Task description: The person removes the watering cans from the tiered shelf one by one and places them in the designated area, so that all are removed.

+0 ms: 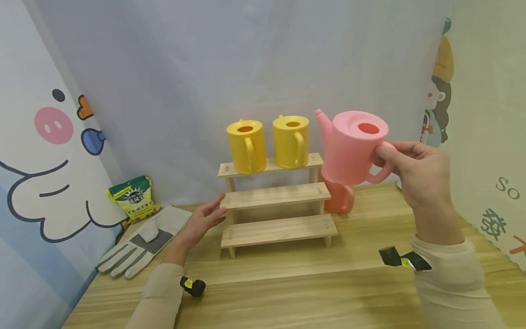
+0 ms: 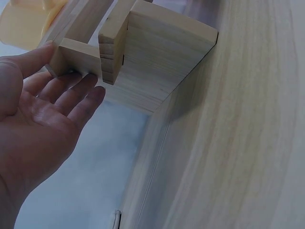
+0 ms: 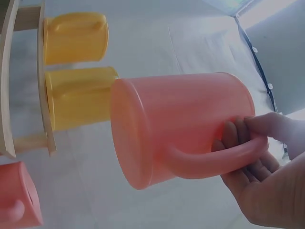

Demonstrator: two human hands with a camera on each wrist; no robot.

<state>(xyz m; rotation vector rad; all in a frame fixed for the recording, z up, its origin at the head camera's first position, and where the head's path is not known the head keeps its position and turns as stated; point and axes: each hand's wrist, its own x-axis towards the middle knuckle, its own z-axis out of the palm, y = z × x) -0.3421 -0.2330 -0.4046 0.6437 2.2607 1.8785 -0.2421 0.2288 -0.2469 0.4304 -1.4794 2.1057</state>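
My right hand [image 1: 425,171] grips a pink watering can [image 1: 349,148] by its handle, thumb on top and fingers through the loop. The can is lifted beside the right end of a three-step wooden stand [image 1: 279,227], spout toward the back left. In the right wrist view the can's round base [image 3: 131,136] faces the stand. My left hand [image 1: 205,217] touches the left end of the middle step, fingers fairly straight; the left wrist view shows its thumb [image 2: 35,59] at the board's corner. Two yellow watering cans [image 1: 246,148] stand on the top step, handles toward me.
A second, redder pink can [image 1: 339,198] stands on the table [image 1: 263,297] behind the stand's right end, partly hidden by the raised one. Left of the stand lie grey-and-white work gloves [image 1: 144,242] and a green-and-yellow packet [image 1: 133,198]. Printed curtains [image 1: 185,91] enclose the table.
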